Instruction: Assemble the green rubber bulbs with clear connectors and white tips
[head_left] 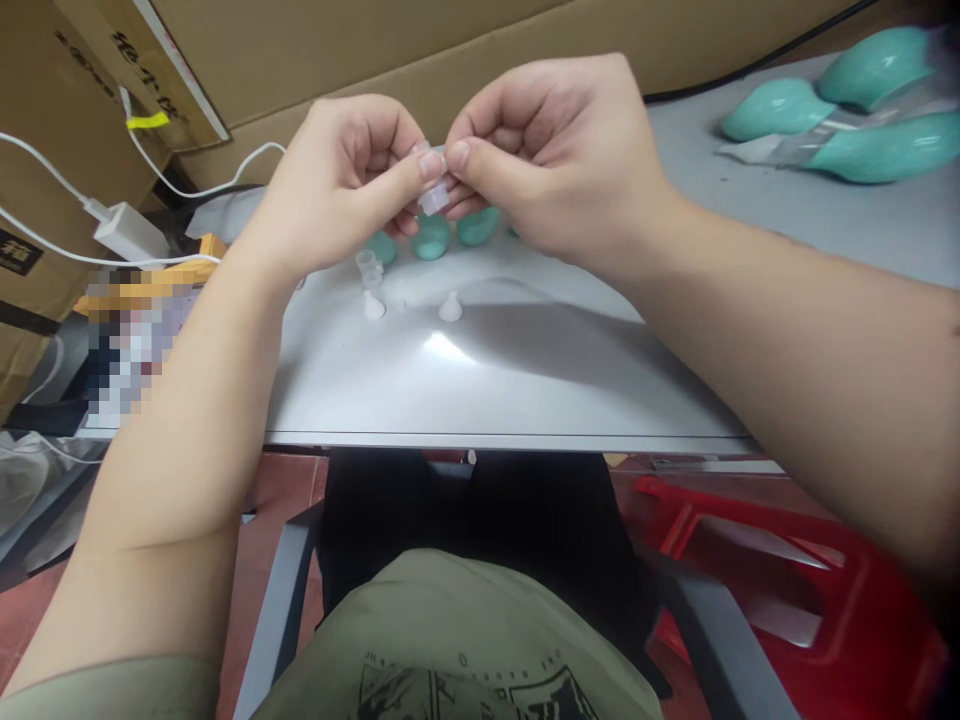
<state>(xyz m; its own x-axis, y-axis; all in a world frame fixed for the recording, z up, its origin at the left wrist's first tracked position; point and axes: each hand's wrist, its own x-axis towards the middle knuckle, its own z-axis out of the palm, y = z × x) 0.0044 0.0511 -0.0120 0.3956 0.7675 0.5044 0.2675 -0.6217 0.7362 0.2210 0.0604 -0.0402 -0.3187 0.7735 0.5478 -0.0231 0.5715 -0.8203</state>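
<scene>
Clear plastic piece (433, 201), pinched by thumb and fingers of left hand (356, 175); right hand (559, 155) closed at its side, seemingly gripping it too. Probably light, rather stiff, slightly slippery; better to take gently by the sides. Below the hands, white cones (451, 308) and green bulbs (431, 240).

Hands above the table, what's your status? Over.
Left hand pinching small translucent piece. Right hand close beside it, hold unclear. Two white cones on table below, seemingly not blocking.
</scene>
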